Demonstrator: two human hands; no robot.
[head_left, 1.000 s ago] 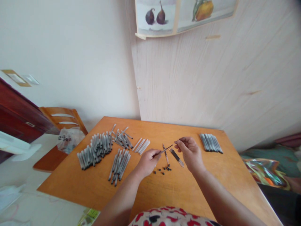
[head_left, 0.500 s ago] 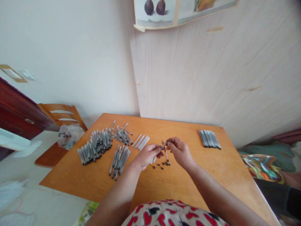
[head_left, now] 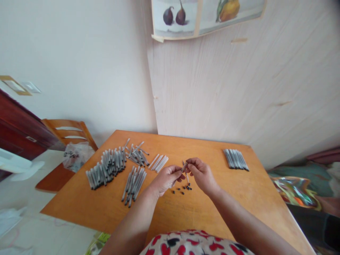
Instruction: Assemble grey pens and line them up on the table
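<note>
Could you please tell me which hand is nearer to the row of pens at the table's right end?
Right. The right hand is to the left of the row of pens, apart from it; the left hand is farther left, beyond the right hand.

A chair (head_left: 63, 124) stands at left — a bag (head_left: 77, 157), marked in black, on its seat. Fruit pictures (head_left: 207, 17) hang high on the wall (head_left: 212, 88); a switch (head_left: 31, 86) sits near the red door (head_left: 25, 129).

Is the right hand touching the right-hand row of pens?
No, the right hand meets the left hand at a thin piece, apart from that row of pens.
</note>
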